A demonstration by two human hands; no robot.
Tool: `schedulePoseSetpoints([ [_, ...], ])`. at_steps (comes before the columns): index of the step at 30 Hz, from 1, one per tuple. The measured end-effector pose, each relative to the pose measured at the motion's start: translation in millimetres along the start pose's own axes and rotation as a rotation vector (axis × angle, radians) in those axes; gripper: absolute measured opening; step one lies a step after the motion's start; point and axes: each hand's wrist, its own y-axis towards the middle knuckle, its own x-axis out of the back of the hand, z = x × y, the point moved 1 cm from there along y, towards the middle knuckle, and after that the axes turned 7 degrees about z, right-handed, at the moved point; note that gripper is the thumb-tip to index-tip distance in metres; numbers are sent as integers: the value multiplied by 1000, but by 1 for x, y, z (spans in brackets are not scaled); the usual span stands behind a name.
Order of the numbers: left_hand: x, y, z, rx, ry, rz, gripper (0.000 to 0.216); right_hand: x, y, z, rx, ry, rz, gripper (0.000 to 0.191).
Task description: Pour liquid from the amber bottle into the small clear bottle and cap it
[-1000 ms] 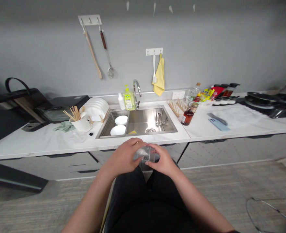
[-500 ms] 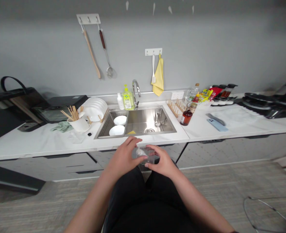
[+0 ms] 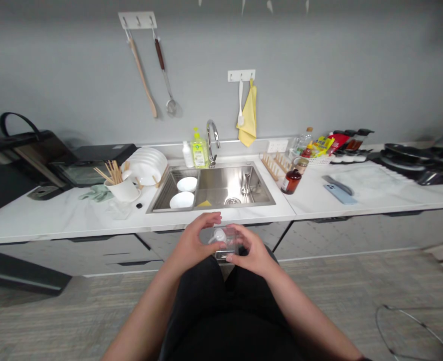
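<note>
Both of my hands meet in front of my body, below the counter's front edge. Between them is a small clear plastic box (image 3: 226, 245) with something white inside. My left hand (image 3: 194, 240) curls around its left side, fingers bent over the top. My right hand (image 3: 251, 250) grips its right side from below. Straight ahead lies the steel sink (image 3: 240, 183) with two white bowls (image 3: 182, 199) in its left basin.
On the white counter (image 3: 55, 220): a cup of chopsticks (image 3: 121, 188), stacked white plates (image 3: 148, 168), soap bottle (image 3: 197, 150), faucet (image 3: 211, 138), brown jar (image 3: 290, 181), phone (image 3: 339, 193), condiments basket (image 3: 315, 150). A yellow cloth (image 3: 248, 115) and utensils hang on the wall.
The box has tilted and dropped slightly in my hands. My left fingers lifted and curled over its top. The view shifted a little.
</note>
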Motion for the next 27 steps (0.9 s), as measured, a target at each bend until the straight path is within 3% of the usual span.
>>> schedulePoseSetpoints([
  [3,5,-1,3,-5,-33,-60,59,2,-2,0,-8,39,-1,82],
  [9,-3,1,-5,-28,-48,12,92,1,-3,3,-6,20,8,81],
  [14,5,2,-2,-11,-20,-100,67,5,-4,3,1,30,-13,82],
  [19,-6,2,-12,-14,1,-13,89,2,-5,9,22,-50,-17,79],
  [23,-11,4,-9,29,-47,-72,81,0,-6,11,19,-66,17,81],
  [27,-15,0,-2,38,-113,-121,72,-2,-7,10,41,-71,-33,79],
])
